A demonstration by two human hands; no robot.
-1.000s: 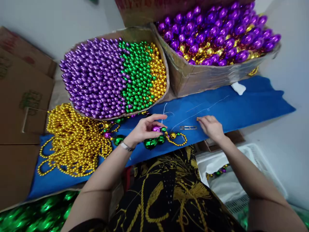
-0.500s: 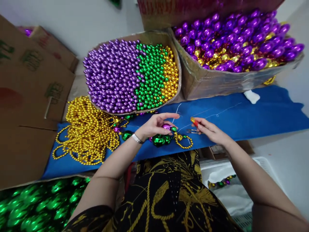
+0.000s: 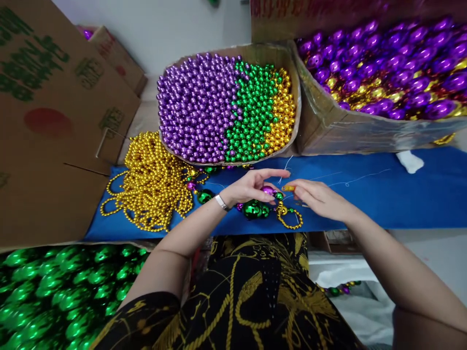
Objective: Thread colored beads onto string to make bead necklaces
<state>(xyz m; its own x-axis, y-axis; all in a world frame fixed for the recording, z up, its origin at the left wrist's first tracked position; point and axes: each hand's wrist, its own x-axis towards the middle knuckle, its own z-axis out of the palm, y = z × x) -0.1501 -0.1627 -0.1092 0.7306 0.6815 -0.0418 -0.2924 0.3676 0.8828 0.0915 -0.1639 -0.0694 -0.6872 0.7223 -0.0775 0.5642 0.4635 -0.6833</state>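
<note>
My left hand [image 3: 250,188] has its index finger stretched out, while the thumb and other fingers close round a bead strand at a large purple bead [image 3: 269,190]. Below it on the blue cloth lie shiny green beads [image 3: 255,209] and a loop of small gold beads [image 3: 291,224]. Just to the right, my right hand [image 3: 321,198] pinches a small tool with a yellow end [image 3: 289,188]; the fingers cover most of it. A white thread [image 3: 286,169] stands up near my left fingertips.
Behind my hands is a box of purple, green and gold beads [image 3: 204,107], with a box of large purple beads [image 3: 401,73] to its right. Gold bead strands [image 3: 156,184] are heaped at left. Large green beads [image 3: 62,291] fill a lower-left box. Blue cloth [image 3: 419,199] covers the table.
My right hand has come closer to the left and turned, so the tool's red part and metal prongs no longer show clearly. The view has shifted left; my left hand keeps its pose.
</note>
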